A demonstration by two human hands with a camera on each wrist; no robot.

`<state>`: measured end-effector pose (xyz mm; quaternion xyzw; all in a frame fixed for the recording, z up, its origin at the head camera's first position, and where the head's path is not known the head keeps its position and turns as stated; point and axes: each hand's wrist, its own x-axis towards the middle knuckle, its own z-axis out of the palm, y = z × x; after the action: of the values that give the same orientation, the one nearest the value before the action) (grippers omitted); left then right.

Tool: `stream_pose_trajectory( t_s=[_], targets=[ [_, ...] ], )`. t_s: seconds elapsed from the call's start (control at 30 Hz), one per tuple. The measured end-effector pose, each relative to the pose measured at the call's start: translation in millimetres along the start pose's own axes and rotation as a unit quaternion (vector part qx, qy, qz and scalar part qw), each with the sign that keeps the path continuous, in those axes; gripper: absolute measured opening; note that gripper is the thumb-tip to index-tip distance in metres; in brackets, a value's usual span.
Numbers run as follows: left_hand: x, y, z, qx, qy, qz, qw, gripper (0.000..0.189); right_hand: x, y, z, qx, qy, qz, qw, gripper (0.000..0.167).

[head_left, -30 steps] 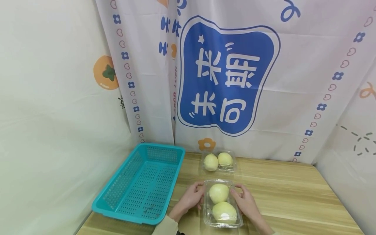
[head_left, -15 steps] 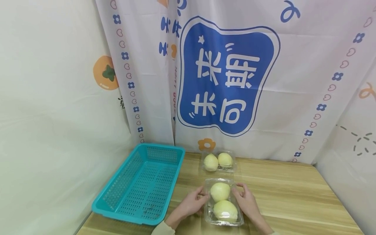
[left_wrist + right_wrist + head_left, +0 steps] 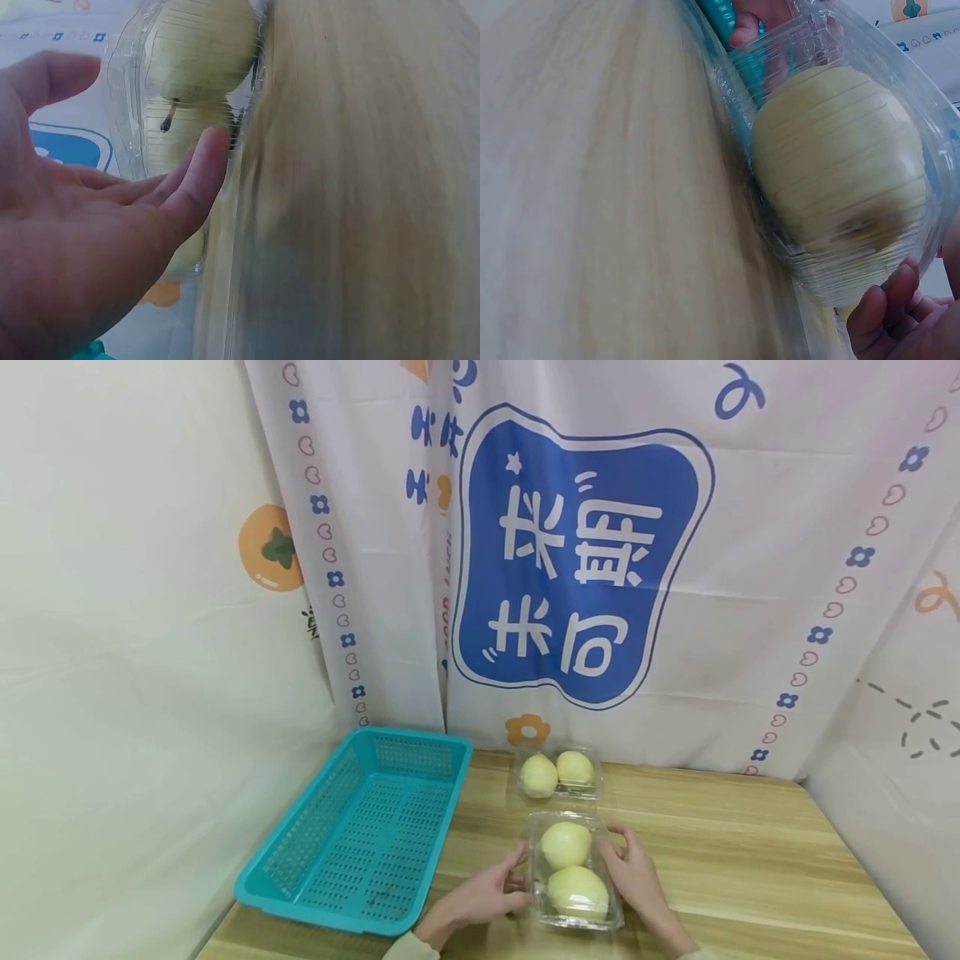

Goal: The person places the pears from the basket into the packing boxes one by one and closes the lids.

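Observation:
A clear plastic clamshell box (image 3: pixel 537 906) with two pale yellow pears (image 3: pixel 577 893) inside is between the hands near the table's front. My right hand (image 3: pixel 636 881) holds its right side, thumb at the upper edge; the right wrist view shows curled fingertips against the box's ribbed end. On the other side, my left hand (image 3: pixel 486 892) has its thumb and fingers spread apart, fingertips close to the box wall. In the left wrist view that hand (image 3: pixel 97 225) is loosely extended, and a stem shows on one pear (image 3: pixel 202 49). Whether those fingertips touch the plastic I cannot tell.
Behind stands another clear box (image 3: pixel 588 791) holding two pears (image 3: pixel 538 775), close to the hanging cloth (image 3: pixel 720 718). A turquoise perforated basket (image 3: pixel 258 893) sits at the left with nothing in it. Wood-grain tabletop (image 3: pixel 750 852) extends to the right.
The near box has shifted slightly right and away from me, the right hand staying at its side. My left hand has turned, its fingers and thumb spreading off the box's left side.

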<state>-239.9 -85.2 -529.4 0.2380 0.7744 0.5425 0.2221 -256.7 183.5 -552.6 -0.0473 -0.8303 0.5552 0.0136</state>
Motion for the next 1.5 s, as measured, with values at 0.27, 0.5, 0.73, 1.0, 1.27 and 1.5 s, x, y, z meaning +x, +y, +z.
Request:
stream_pose_trajectory(
  t_s=[0.27, 0.5, 0.73, 1.0, 1.27, 1.5],
  targets=[
    [-2.9, -3.1, 0.4, -0.055, -0.004, -0.044, 0.9975, 0.071, 3.3, 2.0, 0.2, 0.011, 0.006, -0.01, 0.9999, 0.055],
    [-6.0, -3.1, 5.9, -0.089, -0.003, -0.067, 0.9937, 0.033, 4.1, 5.5, 0.4, 0.013, 0.006, -0.001, 0.9999, 0.054],
    [-7.9, -5.3, 6.8, -0.137, -0.023, -0.062, 0.9883, 0.043, 4.1, 4.7, 3.6, 0.01, 0.008, 0.003, 0.9999, 0.053],
    [-5.4, -1.6, 12.6, -0.155, -0.006, -0.074, 0.9851, 0.052, 6.3, 7.9, 1.3, 0.007, 0.014, 0.005, 0.9999, 0.054],
    [-3.9, 0.1, 18.1, -0.15, 0.034, -0.078, 0.9851, 0.05, 5.6, 6.5, 1.7, 0.004, 0.013, -0.003, 0.9999, 0.054],
    [-2.2, 0.9, 21.7, -0.126, 0.059, -0.082, 0.9869, 0.049, 3.7, 4.3, -0.3, 0.005, 0.015, -0.006, 0.9999, 0.053]
  ],
)
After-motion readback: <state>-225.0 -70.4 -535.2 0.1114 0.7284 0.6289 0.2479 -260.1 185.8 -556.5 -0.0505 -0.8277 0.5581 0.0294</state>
